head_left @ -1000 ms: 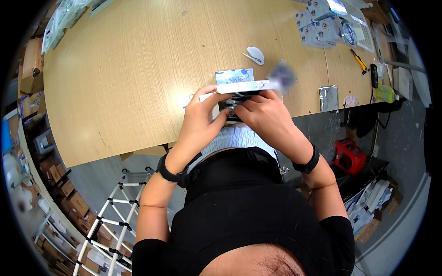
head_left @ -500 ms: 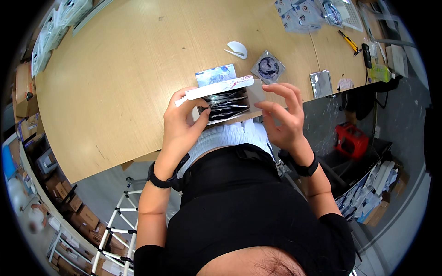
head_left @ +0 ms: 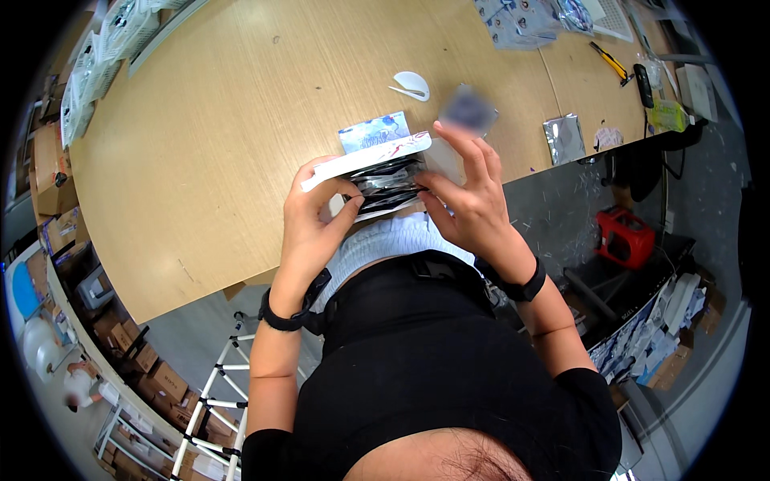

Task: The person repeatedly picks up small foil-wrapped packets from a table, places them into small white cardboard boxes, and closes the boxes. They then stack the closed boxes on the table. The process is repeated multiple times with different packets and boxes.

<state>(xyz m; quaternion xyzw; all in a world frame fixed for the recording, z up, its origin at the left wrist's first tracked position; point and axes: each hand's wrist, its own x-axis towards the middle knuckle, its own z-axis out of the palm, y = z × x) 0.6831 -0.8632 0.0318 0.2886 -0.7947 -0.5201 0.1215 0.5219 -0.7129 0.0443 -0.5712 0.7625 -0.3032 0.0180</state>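
Observation:
Near the table's front edge I hold a small open carton [head_left: 373, 159], white outside with a printed strip along its far side. Several dark, shiny flat packets [head_left: 385, 183] stand in a row inside it. My left hand [head_left: 317, 212] grips the carton's left end, thumb and index finger reaching in at the packets. At the right end, my right hand [head_left: 473, 196] has its thumb and index finger on the packets' edges, its other fingers raised by the pale end flap [head_left: 443, 159]. Behind the carton lies a blue-and-white printed card or box [head_left: 374, 131].
A white cutter [head_left: 412, 85] and a blurred square packet [head_left: 469, 110] lie beyond the carton. To the right are a silver packet [head_left: 565, 139], a yellow utility knife [head_left: 611, 62] and printed bags [head_left: 517, 22]. White baskets [head_left: 104, 56] stand at the far left.
My right hand has moved left from the flap into the carton's opening, its thumb and index finger now at the packets. My left hand keeps its hold on the carton.

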